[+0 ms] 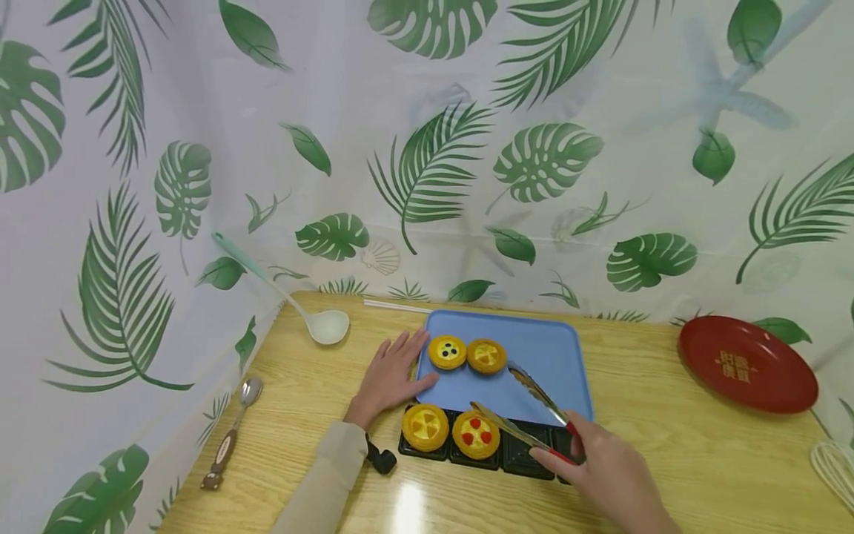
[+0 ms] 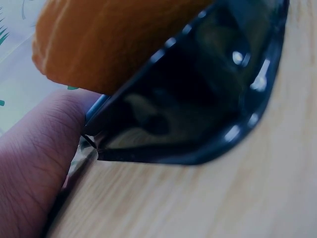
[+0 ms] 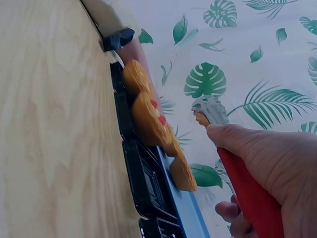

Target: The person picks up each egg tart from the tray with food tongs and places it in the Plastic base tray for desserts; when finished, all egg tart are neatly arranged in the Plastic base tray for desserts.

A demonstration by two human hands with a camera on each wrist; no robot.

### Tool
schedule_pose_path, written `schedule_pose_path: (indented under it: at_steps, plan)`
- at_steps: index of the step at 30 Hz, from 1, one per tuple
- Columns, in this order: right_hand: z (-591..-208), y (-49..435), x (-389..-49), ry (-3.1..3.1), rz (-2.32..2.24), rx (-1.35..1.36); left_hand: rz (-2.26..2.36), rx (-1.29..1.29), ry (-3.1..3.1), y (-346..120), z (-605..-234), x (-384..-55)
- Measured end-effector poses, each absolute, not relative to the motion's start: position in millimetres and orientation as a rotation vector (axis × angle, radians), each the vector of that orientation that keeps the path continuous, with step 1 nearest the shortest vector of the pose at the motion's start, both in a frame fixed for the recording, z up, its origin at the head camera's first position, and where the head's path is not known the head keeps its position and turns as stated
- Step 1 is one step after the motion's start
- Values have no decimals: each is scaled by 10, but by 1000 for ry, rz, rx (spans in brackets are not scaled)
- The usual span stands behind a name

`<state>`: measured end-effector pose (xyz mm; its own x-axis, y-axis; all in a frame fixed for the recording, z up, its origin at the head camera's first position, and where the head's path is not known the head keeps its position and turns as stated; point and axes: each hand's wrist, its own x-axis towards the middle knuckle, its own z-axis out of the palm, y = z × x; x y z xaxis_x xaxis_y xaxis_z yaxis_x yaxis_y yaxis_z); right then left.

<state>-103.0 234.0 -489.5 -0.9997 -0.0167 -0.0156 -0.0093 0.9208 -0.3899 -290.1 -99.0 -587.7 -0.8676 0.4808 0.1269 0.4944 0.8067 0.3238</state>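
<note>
My left hand (image 1: 392, 377) rests with fingers spread at the left rim of a blue tray (image 1: 537, 341). In my right hand (image 1: 614, 471) I grip metal tongs (image 1: 543, 398) by their red handle (image 3: 247, 191); their tips stand apart over the blue tray and the black tray, with nothing between them. On the blue tray sit an egg tart with dark berries (image 1: 447, 352) and one with yellow pieces (image 1: 486, 357). A black compartment tray (image 1: 523, 456) in front holds a yellow-topped tart (image 1: 425, 428) and a tart with red pieces (image 1: 476, 435) in its left compartments.
A white ladle (image 1: 328, 327) leans at the back left, a spoon with a brown handle (image 1: 227, 447) lying nearer. Chopsticks (image 1: 396, 305) lie behind the blue tray. At the right are a red oval plate (image 1: 747, 363) and a coiled pale cord (image 1: 832, 467). A leaf-print curtain (image 1: 460, 252) borders the table.
</note>
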Motion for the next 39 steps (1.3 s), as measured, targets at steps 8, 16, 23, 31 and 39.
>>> schedule_pose_path:
  at_steps: [8, 16, 23, 31, 39]
  plan:
    - [-4910, 2445, -1185, 3079, -604, -27, -535, -783, -2957, -992, -5910, -2917]
    - [-4975, 2484, -1325, 3056, -608, -28, -549, -787, -2943, -989, -5914, -2923]
    - [-5059, 2482, -1464, 3083, -614, -61, -536, -781, -2960, -987, -5909, -2919]
    - [-5150, 2462, -1609, 3081, -600, -83, -565, -785, -2956, -980, -5900, -2912]
    - [-5203, 2417, -1748, 3111, -534, -109, -561, -782, -2946, -986, -5918, -2926]
